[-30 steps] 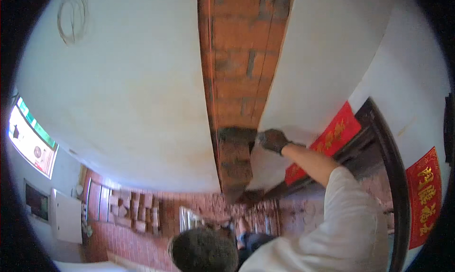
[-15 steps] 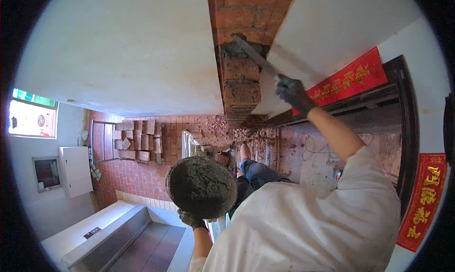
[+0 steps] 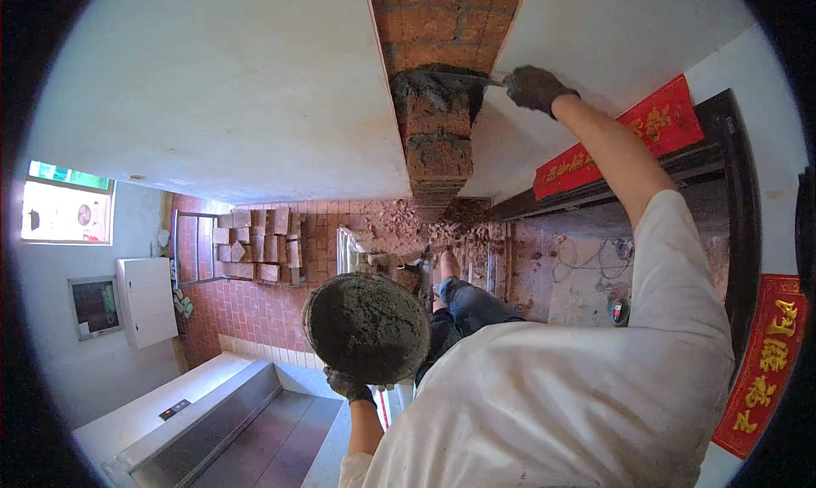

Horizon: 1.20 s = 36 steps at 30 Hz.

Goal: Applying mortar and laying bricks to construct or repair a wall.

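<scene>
My gloved left hand point(image 3: 347, 384) grips the near rim of a round pan of wet mortar point(image 3: 367, 328) and holds it up at waist height. In my gloved right hand point(image 3: 537, 90) is the handle of a trowel point(image 3: 476, 79), its thin blade seen nearly edge-on. The blade lies against dark mortar point(image 3: 438, 87) on top of the brick column point(image 3: 437, 158), inside a gap in the white wall. Above that mortar, more red brickwork point(image 3: 459, 20) shows. Part of the blade blends into the mortar.
Stacked bricks point(image 3: 263, 246) lie on the red tiled floor to the left. Rubble point(image 3: 459, 224) spreads at the column's foot, near my legs. A dark door frame point(image 3: 733, 233) stands at right, with red banners point(image 3: 616, 148). An elevator doorway point(image 3: 246, 428) is at lower left.
My right hand has risen and turned the trowel from a slant to nearly level across the mortar. The left hand and pan are almost where they were; the view has shifted slightly.
</scene>
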Each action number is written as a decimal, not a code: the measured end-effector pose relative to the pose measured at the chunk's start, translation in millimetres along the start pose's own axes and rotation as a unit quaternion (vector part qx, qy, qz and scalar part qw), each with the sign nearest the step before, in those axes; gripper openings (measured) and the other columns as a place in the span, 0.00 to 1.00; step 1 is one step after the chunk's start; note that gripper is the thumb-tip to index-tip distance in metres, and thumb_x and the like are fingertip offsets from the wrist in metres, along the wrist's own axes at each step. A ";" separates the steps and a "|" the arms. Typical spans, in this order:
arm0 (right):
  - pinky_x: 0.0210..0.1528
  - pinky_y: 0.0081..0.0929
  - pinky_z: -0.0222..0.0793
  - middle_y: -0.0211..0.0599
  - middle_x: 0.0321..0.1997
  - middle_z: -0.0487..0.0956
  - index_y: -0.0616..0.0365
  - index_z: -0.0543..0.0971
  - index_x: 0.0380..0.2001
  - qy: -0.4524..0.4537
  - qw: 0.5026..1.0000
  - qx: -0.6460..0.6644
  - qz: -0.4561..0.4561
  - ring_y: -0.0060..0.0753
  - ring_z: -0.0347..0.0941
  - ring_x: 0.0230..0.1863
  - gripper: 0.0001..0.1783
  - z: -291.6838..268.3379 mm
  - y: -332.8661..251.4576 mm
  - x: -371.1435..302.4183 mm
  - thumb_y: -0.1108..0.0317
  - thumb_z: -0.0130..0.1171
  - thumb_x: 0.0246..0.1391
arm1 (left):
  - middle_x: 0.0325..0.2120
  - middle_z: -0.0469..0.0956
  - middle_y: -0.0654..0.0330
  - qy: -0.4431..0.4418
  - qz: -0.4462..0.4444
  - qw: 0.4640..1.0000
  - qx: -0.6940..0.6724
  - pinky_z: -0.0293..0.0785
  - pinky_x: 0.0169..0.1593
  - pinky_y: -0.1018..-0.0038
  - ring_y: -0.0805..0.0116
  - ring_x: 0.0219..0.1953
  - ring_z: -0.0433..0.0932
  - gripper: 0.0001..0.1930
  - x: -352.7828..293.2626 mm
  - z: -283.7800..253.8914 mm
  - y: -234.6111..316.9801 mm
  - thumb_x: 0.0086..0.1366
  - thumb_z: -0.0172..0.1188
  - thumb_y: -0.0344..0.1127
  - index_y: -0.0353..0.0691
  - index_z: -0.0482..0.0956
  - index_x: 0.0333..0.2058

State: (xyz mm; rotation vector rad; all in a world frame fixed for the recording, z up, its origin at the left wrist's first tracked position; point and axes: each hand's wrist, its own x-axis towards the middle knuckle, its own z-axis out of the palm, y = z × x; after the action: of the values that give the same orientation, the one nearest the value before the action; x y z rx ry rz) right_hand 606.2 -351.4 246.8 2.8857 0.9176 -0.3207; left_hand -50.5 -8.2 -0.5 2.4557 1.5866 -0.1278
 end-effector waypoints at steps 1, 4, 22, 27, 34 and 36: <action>0.40 0.43 0.68 0.50 0.34 0.76 0.57 0.77 0.34 0.010 0.999 -0.031 0.014 0.51 0.72 0.37 0.14 -7.1 -2.1 2.3 0.65 0.48 0.44 | 0.30 0.72 0.57 0.020 -0.013 0.999 -0.042 0.72 0.30 0.65 0.57 0.30 0.75 0.20 1.3 2.6 -1.7 0.52 0.56 0.53 0.43 0.72 0.35; 0.40 0.44 0.68 0.51 0.32 0.76 0.58 0.77 0.33 0.138 0.990 -0.009 -0.020 0.51 0.73 0.37 0.14 -5.3 -6.1 -9.5 0.66 0.48 0.44 | 0.30 0.72 0.57 -0.009 -0.035 0.993 -0.114 0.72 0.29 0.66 0.58 0.29 0.75 0.20 2.4 4.8 -2.9 0.52 0.57 0.53 0.43 0.72 0.36; 0.34 0.44 0.70 0.44 0.30 0.77 0.49 0.77 0.37 0.174 0.978 -0.115 0.017 0.49 0.74 0.30 0.13 25.5 15.2 -48.7 0.63 0.44 0.51 | 0.27 0.74 0.56 0.052 0.013 0.998 -0.029 0.71 0.29 0.62 0.55 0.28 0.76 0.14 -1.8 -6.9 7.3 0.54 0.54 0.47 0.44 0.76 0.31; 0.32 0.40 0.71 0.44 0.32 0.77 0.52 0.75 0.43 0.282 0.957 -0.064 0.005 0.47 0.73 0.30 0.15 47.7 -15.3 -109.9 0.63 0.49 0.51 | 0.27 0.73 0.55 0.063 0.058 0.996 -0.011 0.71 0.29 0.61 0.54 0.27 0.75 0.13 -3.7 -6.3 6.5 0.54 0.54 0.45 0.43 0.75 0.31; 0.26 0.29 0.68 0.42 0.26 0.78 0.53 0.74 0.45 0.311 0.906 0.281 -0.054 0.36 0.74 0.24 0.18 89.8 -85.8 -143.6 0.61 0.55 0.50 | 0.29 0.73 0.55 0.144 0.166 0.975 -0.040 0.71 0.34 0.63 0.55 0.32 0.73 0.14 -6.5 -19.5 19.5 0.55 0.53 0.43 0.39 0.76 0.33; 0.22 0.24 0.66 0.36 0.21 0.76 0.55 0.75 0.40 -0.013 0.739 0.647 0.187 0.27 0.72 0.21 0.15 99.6 -109.0 -149.4 0.59 0.53 0.52 | 0.35 0.75 0.55 0.009 0.122 0.937 -0.327 0.70 0.42 0.69 0.61 0.39 0.73 0.16 -4.2 -25.3 23.2 0.60 0.49 0.42 0.35 0.75 0.39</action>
State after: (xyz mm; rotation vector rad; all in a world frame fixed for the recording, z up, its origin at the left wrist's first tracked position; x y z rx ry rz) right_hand 407.1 -361.7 180.9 4.0672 -0.1196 -1.4287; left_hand -32.3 -15.3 28.0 2.0813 1.0719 0.4013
